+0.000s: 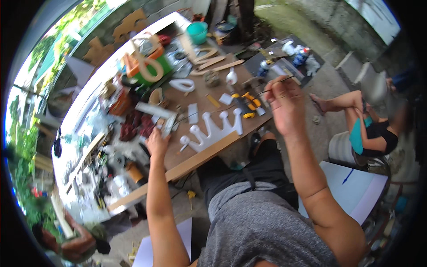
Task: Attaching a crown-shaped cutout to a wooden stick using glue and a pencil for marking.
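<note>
My right hand [286, 109] is raised over the table's right side, its fingers pinched on a thin dark strand [288, 78], like a wire or cord. Near the middle of the table, my left hand [158, 143] is low with curled fingers beside a whitish flat piece [168, 126]; what they hold is hidden. Another thin dark line runs from near that hand across the table; I cannot tell if it is the same strand. Between my hands lies a white crown-shaped cutout [212, 134] with knobbed points. Behind its right end is a yellow and black tool [252, 102].
A long wooden strip [202, 155] lies along the table's near edge. A white bottle [231, 76], a green bowl [197, 32] and an orange-green box [162, 66] stand farther back. Clutter fills the left side. One person [369, 133] sits at right, another [80, 242] is at lower left.
</note>
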Demonstrator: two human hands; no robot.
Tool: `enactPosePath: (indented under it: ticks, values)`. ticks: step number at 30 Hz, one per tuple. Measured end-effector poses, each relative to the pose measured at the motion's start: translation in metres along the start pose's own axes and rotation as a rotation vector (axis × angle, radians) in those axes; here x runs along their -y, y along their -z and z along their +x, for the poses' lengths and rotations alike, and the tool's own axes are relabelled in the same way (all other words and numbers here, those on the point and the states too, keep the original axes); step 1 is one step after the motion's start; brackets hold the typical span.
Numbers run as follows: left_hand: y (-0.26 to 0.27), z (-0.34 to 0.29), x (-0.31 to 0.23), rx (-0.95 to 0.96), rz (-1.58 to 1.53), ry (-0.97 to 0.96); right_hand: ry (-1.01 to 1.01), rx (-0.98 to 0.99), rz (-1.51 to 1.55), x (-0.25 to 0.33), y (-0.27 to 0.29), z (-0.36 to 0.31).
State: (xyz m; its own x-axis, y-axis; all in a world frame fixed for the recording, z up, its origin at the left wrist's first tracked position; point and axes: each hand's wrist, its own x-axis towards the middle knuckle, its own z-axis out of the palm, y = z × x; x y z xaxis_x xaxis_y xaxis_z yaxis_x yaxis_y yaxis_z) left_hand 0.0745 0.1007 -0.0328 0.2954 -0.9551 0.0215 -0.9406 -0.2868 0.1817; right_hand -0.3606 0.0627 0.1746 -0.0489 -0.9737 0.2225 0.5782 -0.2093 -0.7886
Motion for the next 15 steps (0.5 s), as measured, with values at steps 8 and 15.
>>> enactPosePath:
  ticks: [8, 15]
  values:
    - [0.008, 0.004, 0.006, 0.035, -0.016, -0.057, 0.003, 0.080, 0.103, 0.015, -0.013, -0.011]
    - [-0.013, 0.031, 0.008, -0.077, -0.168, -0.180, -0.037, 0.183, 0.143, 0.025, -0.022, -0.014]
